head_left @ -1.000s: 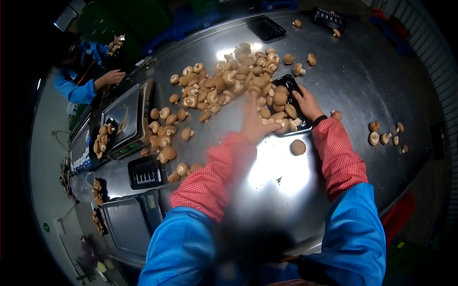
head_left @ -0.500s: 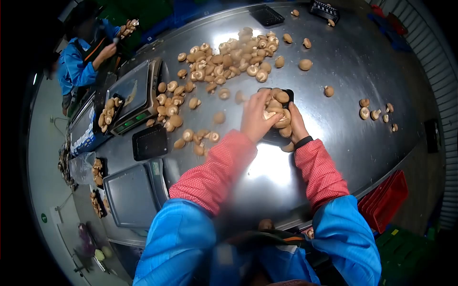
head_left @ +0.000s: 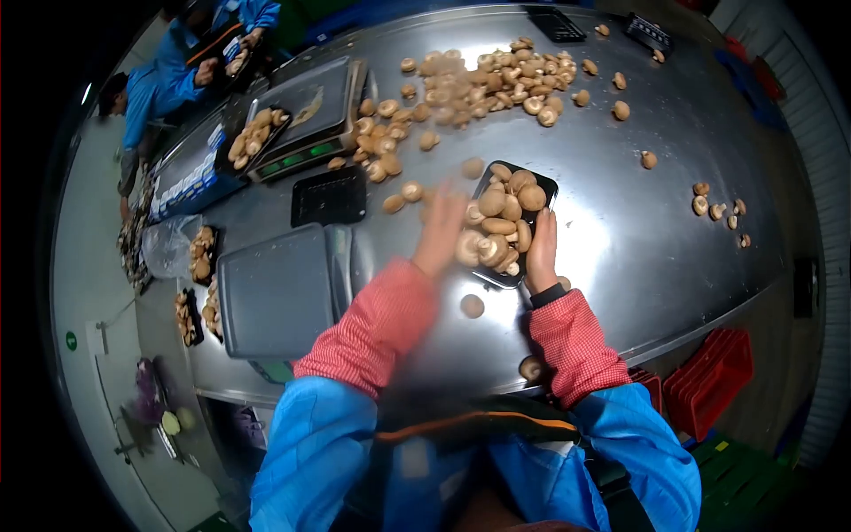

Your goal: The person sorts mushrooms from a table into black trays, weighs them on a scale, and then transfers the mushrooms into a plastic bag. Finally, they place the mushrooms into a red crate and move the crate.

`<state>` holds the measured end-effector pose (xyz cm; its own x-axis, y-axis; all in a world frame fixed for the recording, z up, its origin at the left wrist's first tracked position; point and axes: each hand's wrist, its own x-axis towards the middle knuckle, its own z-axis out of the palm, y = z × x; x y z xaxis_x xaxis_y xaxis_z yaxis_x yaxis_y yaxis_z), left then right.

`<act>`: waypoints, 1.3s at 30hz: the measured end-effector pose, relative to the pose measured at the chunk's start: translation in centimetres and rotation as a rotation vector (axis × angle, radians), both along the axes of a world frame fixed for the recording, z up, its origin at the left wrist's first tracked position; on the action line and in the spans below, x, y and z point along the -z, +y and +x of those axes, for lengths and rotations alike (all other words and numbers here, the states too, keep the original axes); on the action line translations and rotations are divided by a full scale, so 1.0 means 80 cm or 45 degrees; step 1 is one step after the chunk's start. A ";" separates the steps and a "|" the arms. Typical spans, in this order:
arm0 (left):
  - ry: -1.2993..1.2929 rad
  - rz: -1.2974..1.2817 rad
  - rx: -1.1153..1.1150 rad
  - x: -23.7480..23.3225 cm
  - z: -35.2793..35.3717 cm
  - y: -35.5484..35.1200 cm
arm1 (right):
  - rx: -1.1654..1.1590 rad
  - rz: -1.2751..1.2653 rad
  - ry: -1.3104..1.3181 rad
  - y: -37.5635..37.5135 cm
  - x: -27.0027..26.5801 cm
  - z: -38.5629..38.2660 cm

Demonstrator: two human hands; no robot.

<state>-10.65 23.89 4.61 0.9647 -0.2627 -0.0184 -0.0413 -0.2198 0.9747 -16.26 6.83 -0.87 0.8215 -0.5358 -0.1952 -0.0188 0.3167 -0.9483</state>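
Note:
A black plastic tray (head_left: 550, 182) filled with brown mushrooms (head_left: 511, 206) sits on the metal table in front of me, slightly turned. My right hand (head_left: 542, 251) lies along its right side, fingers against the rim, holding it. To the left of the tray is my left hand (head_left: 443, 232), smeared by motion. Its fingers look stretched out, with nothing visible in them, and it appears apart from the tray. One loose mushroom (head_left: 472, 306) rests just below the tray, and another (head_left: 531, 368) is near my right sleeve.
A big mushroom pile (head_left: 505, 80) spreads across the far table. A scale (head_left: 306, 111) carries a filled tray; an empty black tray (head_left: 328, 197) and a grey-topped scale (head_left: 275, 288) stand left. Red baskets (head_left: 709, 381) are below the right edge. Co-workers (head_left: 168, 80) stand far left.
My left hand has come off the mushrooms and moved left and down. The heaped tray now shows more fully, with my right hand still at its side. The view has shifted.

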 end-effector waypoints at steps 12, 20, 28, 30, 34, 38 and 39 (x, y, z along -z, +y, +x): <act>0.025 0.270 0.031 -0.078 0.003 0.272 | -1.069 0.105 0.299 0.222 -0.106 -0.036; -0.079 0.600 0.131 -0.101 -0.007 0.426 | -1.269 -0.739 -0.032 0.303 -0.121 -0.042; -0.415 0.833 0.116 -0.069 -0.023 0.462 | -1.011 -1.621 -0.367 0.362 -0.150 -0.020; -0.422 0.793 0.069 -0.063 -0.024 0.463 | -0.908 -1.728 -0.452 0.373 -0.130 -0.015; -0.197 0.482 -0.166 -0.066 -0.031 0.468 | -0.962 -1.709 -0.360 0.371 -0.127 -0.014; -0.654 0.886 -0.179 -0.093 -0.031 0.446 | -0.909 -1.732 -0.341 0.374 -0.126 -0.006; -0.745 0.877 -0.144 -0.092 -0.024 0.436 | -0.899 -1.709 -0.365 0.374 -0.125 -0.006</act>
<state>-12.57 58.77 11.94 0.8886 -0.2781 0.3647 -0.4309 -0.7787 0.4560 -16.73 36.74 9.10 0.8993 0.3184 0.2997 0.4335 -0.7384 -0.5165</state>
